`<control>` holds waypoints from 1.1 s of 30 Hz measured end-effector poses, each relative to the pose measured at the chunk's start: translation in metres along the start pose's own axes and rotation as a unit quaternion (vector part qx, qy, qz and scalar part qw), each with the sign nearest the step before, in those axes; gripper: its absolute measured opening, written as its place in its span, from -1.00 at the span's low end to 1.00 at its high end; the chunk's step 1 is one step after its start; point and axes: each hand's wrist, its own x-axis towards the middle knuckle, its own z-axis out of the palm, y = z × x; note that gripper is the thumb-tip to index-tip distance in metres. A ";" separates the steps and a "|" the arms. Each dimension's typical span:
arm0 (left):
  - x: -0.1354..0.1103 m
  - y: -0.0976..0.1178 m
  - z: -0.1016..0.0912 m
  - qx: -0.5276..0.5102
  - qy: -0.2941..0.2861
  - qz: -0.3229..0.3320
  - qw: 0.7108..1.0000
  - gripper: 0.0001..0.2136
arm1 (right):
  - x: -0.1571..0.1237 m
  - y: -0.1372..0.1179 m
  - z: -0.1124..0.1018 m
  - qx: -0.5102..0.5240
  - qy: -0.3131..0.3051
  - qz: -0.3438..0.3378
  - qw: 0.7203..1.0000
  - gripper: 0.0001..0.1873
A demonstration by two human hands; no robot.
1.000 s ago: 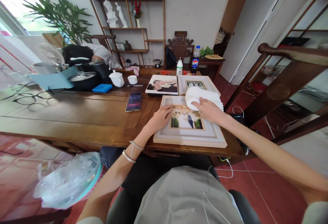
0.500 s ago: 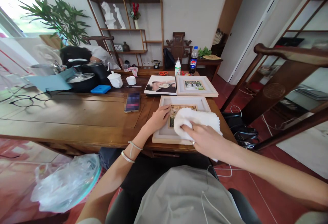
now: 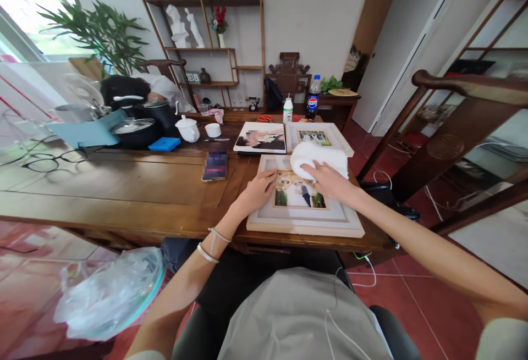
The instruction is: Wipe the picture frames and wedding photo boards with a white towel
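Firstly, the right hand (image 3: 330, 180): thumb and fingers bent into a white cloth (image 3: 320, 156), gripping it in a bunch, we suppose to make a thick pad. Cloth: over the upper right part of the front frame (image 3: 305, 229), right of centre in our view; whether it touches the frame behind we cannot tell.

Left hand (image 3: 258, 188): gripping nothing, fingers laid out over the front frame's left side, tips by the photo's (image 3: 303, 192) upper left corner; we judge that this steadies it against sliding.

Front frame: face up on the table (image 3: 124, 184), close to the near edge, probably for easy reach.

Beyond, centre of our view: back frame (image 3: 336, 133) and print (image 3: 259, 137), side by side, seemingly set back to leave room.

Farther left: phone (image 3: 215, 165), teapot (image 3: 187, 128), cup (image 3: 213, 129), well apart from the cloth.
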 end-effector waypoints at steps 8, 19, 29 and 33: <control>0.000 -0.002 0.003 -0.004 0.006 0.004 1.000 -0.63 | -0.078 -0.077 -0.060 0.101 -0.106 -0.044 0.988 -0.43; -0.001 0.004 -0.003 -0.027 0.014 0.013 0.999 -0.66 | -0.014 -0.058 -0.022 0.036 -0.073 -0.012 0.997 -0.42; -0.002 0.003 -0.003 -0.038 0.023 0.033 0.998 -0.59 | -0.010 -0.089 -0.035 0.000 -0.095 -0.084 0.992 -0.52; -0.002 -0.002 0.001 -0.032 0.024 0.010 0.999 -0.60 | -0.033 -0.113 -0.056 0.010 -0.108 -0.134 0.985 -0.54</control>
